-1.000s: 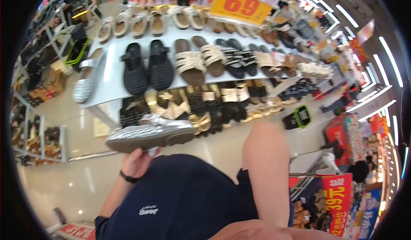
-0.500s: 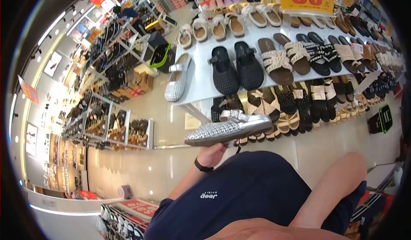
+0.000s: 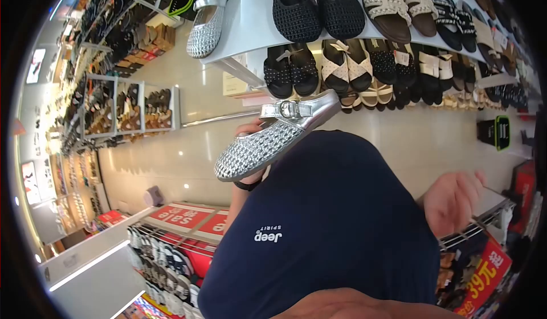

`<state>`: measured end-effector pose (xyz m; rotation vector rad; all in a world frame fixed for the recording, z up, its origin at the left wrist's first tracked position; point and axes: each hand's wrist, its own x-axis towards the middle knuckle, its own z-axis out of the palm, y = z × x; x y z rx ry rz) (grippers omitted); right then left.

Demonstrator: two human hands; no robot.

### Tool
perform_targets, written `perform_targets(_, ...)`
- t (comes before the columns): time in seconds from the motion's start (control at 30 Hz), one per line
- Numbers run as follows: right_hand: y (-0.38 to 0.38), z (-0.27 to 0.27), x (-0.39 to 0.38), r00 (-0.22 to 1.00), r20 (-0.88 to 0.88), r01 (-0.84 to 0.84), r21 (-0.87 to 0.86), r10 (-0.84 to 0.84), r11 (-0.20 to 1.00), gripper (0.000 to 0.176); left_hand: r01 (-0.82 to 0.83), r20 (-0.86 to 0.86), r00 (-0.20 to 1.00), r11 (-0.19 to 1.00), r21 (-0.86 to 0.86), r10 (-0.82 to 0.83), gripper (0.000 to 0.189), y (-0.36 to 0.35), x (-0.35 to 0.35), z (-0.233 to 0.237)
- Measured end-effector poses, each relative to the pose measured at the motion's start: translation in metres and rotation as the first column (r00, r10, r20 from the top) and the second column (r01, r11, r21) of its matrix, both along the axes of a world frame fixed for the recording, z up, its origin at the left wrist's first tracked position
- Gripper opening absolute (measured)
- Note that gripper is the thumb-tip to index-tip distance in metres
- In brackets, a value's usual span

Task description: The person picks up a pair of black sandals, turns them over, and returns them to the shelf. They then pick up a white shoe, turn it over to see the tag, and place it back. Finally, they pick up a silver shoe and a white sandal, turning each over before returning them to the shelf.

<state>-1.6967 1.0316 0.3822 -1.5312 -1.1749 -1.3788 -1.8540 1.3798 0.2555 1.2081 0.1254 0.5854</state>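
Note:
My left hand (image 3: 249,130), with a dark band on its wrist, is closed around a silver woven mule (image 3: 256,148) with a buckled strap. The toe points down and to the left, and part of the hand is hidden behind the shoe. A matching silver shoe (image 3: 209,25) stands on the left end of the white display shelf (image 3: 242,31). Beside it is a pair of black woven shoes (image 3: 296,17). Off to the right of my body, my right hand (image 3: 453,202) is raised, with its fingers smeared by motion; no object shows in it.
Several sandals (image 3: 347,65) line the lower shelf in front of me. A dark basket with a green rim (image 3: 501,132) stands at the right. Behind me are a shoe rack (image 3: 165,273) at the left and a red price sign (image 3: 484,276) at the right.
The silver mule has come closer to my body and tilted, so its top and strap now show. My right hand has come into view, and my gaze has dropped.

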Motion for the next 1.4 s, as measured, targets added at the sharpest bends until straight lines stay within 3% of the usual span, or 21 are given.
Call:
perform_targets(0.03,0.000,-0.015,0.001,0.979,-0.205,0.016,-0.030,-0.022,0.999,0.053,-0.009,0.001,1.000,1.000,-0.015,0.009,0.052,-0.004,0.004,0.005)
perform_targets(0.07,-0.001,-0.030,0.002,0.915,-0.397,0.041,-0.068,-0.064,0.997,0.052,0.013,0.016,1.000,0.998,-0.066,-0.012,0.040,-0.010,0.010,0.015)
perform_targets(0.1,0.009,-0.053,0.012,0.852,-0.523,-0.018,0.004,0.018,1.000,0.051,0.057,-0.046,0.996,0.956,-0.287,-0.074,0.038,-0.008,0.016,0.023)
perform_targets(0.13,0.017,-0.077,0.017,0.725,-0.650,-0.151,0.170,0.226,0.974,0.050,0.080,-0.098,0.984,0.864,-0.497,-0.148,0.036,-0.002,0.022,0.029)
perform_targets(0.17,0.023,-0.096,0.020,0.548,-0.723,-0.238,0.348,0.421,0.907,0.049,0.105,-0.086,0.983,0.885,-0.453,-0.161,0.032,-0.001,0.029,0.018)
perform_targets(0.23,0.045,-0.113,0.030,0.209,-0.822,-0.313,0.458,0.530,0.832,0.048,0.158,0.073,0.986,0.975,-0.153,-0.148,0.026,-0.006,0.041,-0.002)
perform_targets(0.3,0.074,-0.109,0.035,-0.196,-0.795,-0.378,0.602,0.574,0.704,0.049,0.209,0.145,0.971,0.968,-0.141,-0.189,0.016,-0.008,0.049,0.004)
perform_targets(0.37,0.087,-0.098,0.038,-0.539,-0.666,-0.445,0.745,0.515,0.497,0.053,0.221,0.215,0.945,0.965,0.139,-0.247,0.018,-0.002,0.059,0.020)
perform_targets(0.4,0.091,-0.094,0.037,-0.586,-0.661,-0.461,0.747,0.468,0.479,0.053,0.218,0.242,0.927,0.935,0.279,-0.288,0.019,0.002,0.062,0.024)
perform_targets(0.47,0.099,-0.085,0.037,-0.663,-0.648,-0.493,0.755,0.376,0.433,0.059,0.349,-0.058,0.933,0.848,0.400,-0.356,0.023,0.023,0.065,0.023)
perform_targets(0.57,0.106,-0.063,0.037,-0.587,-0.765,-0.655,0.641,0.265,0.400,0.069,0.410,-0.121,0.907,0.781,0.470,-0.403,0.028,0.021,0.079,0.051)
perform_targets(0.6,0.109,-0.056,0.037,-0.676,-0.694,-0.571,0.707,0.249,0.418,0.074,0.300,0.009,0.910,0.674,0.675,-0.415,0.028,0.022,0.087,0.052)
perform_targets(0.67,0.116,-0.043,0.033,-0.657,-0.702,-0.559,0.697,0.274,0.449,0.074,-0.029,0.309,0.807,0.490,0.871,-0.502,0.031,0.017,0.110,0.064)
perform_targets(0.77,0.117,-0.042,0.039,-0.670,-0.711,-0.536,0.661,0.212,0.525,0.076,-0.022,0.204,0.861,0.366,0.930,-0.466,0.035,0.016,0.114,0.073)
perform_targets(0.83,0.119,-0.051,0.040,-0.656,-0.730,-0.540,0.632,0.192,0.556,0.075,-0.196,0.314,0.812,0.276,0.941,-0.493,0.037,0.016,0.123,0.067)
perform_targets(0.93,0.129,-0.063,0.036,-0.561,-0.750,-0.518,0.649,0.351,0.557,0.074,-0.279,0.364,0.783,0.238,0.930,-0.504,0.036,0.012,0.130,0.062)
perform_targets(1.03,0.129,-0.073,0.036,-0.577,-0.697,-0.444,0.705,0.426,0.553,0.074,-0.154,0.293,0.861,0.336,0.929,-0.416,0.040,0.009,0.126,0.047)
perform_targets(1.07,0.128,-0.075,0.034,-0.622,-0.635,-0.358,0.751,0.458,0.555,0.075,0.201,-0.038,0.968,0.677,0.708,-0.248,0.046,-0.003,0.113,0.046)
perform_targets(1.2,0.125,-0.083,0.022,-0.515,-0.654,-0.339,0.749,0.554,0.570,0.081,-0.107,0.238,0.956,0.555,0.825,-0.170,0.083,-0.011,0.115,0.027)
perform_targets(1.3,0.117,-0.075,0.017,-0.408,-0.717,-0.359,0.695,0.565,0.624,0.082,0.110,-0.011,0.992,0.819,0.562,-0.126,0.072,-0.023,0.102,0.032)
perform_targets(1.4,0.111,-0.078,0.019,-0.400,-0.734,-0.349,0.676,0.549,0.649,0.080,0.360,-0.280,0.897,0.933,0.016,-0.341,0.054,-0.019,0.089,0.037)
